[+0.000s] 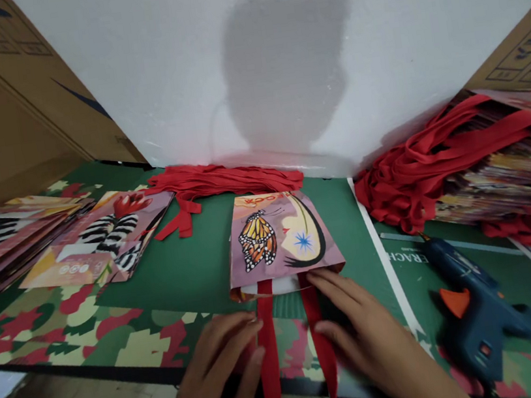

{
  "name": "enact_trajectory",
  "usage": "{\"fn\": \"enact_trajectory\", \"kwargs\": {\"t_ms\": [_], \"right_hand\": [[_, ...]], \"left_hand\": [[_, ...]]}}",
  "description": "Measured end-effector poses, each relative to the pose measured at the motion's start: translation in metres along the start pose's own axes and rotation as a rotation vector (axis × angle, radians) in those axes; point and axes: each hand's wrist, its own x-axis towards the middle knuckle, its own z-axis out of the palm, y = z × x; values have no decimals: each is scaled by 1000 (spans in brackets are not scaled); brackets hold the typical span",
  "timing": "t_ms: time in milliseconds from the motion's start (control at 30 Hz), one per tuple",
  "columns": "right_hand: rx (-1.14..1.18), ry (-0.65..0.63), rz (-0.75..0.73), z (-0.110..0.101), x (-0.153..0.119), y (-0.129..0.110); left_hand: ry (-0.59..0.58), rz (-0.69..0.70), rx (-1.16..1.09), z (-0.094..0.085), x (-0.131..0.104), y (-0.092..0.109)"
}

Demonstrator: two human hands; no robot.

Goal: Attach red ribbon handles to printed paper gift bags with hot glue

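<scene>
Paper bag (279,243) is lying flat on the green worktop (191,269), its butterfly print facing up and its mouth gaping slightly toward the person, with a red ribbon handle (271,363) looping out over the near edge. The right hand (370,326) is resting its spread fingers on the mouth's right corner, the thumb sitting apart on the handle's right strap. The left hand (218,370) is bending its loosely parted fingers at the left strap; the tips are blurring into shadow there, so whether they are pinching the ribbon I cannot tell. Red ribbons (233,178) are lying bunched behind the bag, printed bags (107,237) are spreading to the left, and a glue gun (477,314) is lying to the right, near a handled stack (499,173). The bag is looking light, its card thin and fairly stiff, likely to crease at the folds or slide under a sideways push, while the ribbon is looking soft and limp. Flat fingertips on the rim are suiting the card best, and a light pinch where each strap is meeting the mouth is suiting the ribbon.
</scene>
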Motion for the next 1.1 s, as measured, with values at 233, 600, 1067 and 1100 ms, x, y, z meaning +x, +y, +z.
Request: {"fn": "enact_trajectory", "kwargs": {"t_ms": [233, 600, 1067, 1100], "right_hand": [[-292, 626, 454, -47, -63, 11], [-254, 411, 153, -33, -78, -29], [-280, -170, 269, -13, 37, -63], [-266, -165, 272, -13, 37, -62]], "left_hand": [[189, 13, 30, 4, 57, -14], [-23, -103, -163, 32, 59, -21], [-71, -77, -225, 30, 57, -17], [-73, -74, -230, 30, 57, -17]]}}
